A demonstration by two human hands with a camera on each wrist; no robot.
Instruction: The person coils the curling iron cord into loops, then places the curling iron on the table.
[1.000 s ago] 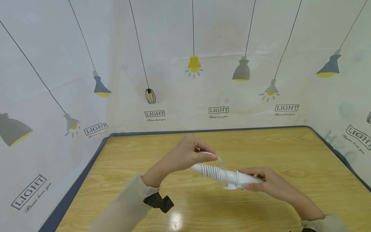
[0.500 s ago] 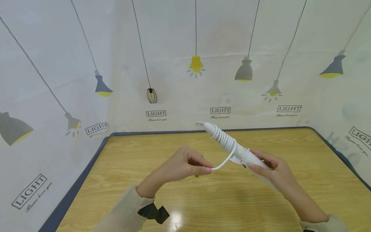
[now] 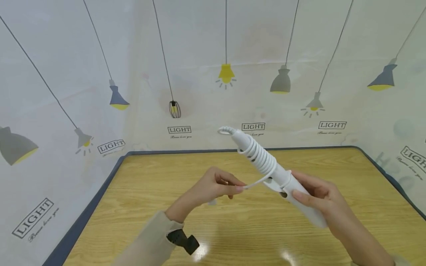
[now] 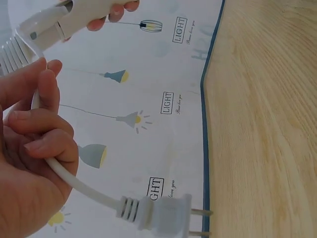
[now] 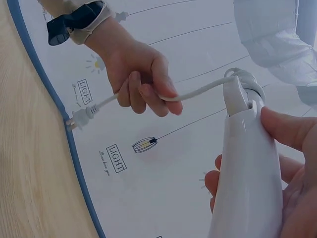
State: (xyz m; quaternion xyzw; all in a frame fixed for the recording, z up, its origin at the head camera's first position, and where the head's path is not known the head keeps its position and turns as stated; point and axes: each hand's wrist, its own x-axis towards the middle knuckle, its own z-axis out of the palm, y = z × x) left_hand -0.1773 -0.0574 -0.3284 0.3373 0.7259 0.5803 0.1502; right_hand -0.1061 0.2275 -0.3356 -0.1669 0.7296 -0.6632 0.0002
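Observation:
A white curling iron (image 3: 284, 177) is held in the air over the table, its cord end tilted up and to the left. My right hand (image 3: 327, 201) grips its thick lower body, thumb on the near side. Several turns of white cord (image 3: 264, 159) are wound around the narrower handle. My left hand (image 3: 214, 186) pinches the loose stretch of that cord, left of the iron. In the left wrist view the cord runs through the curled fingers and ends in a two-pin plug (image 4: 168, 215), hanging free past the hand. Dark buttons show on the handle between and below the turns.
The wood-grain table (image 3: 159, 229) lies beneath both hands. Pale walls (image 3: 199, 85) printed with lamps stand at its back and sides, with a dark blue edge strip (image 3: 186, 151) along the join. A black strap device (image 3: 183, 242) sits on the left wrist.
The iron has swung from nearly level to steeply tilted, its cord end rising. My left hand has gone from above the handle to left of it, drawing the loose cord away from the coils.

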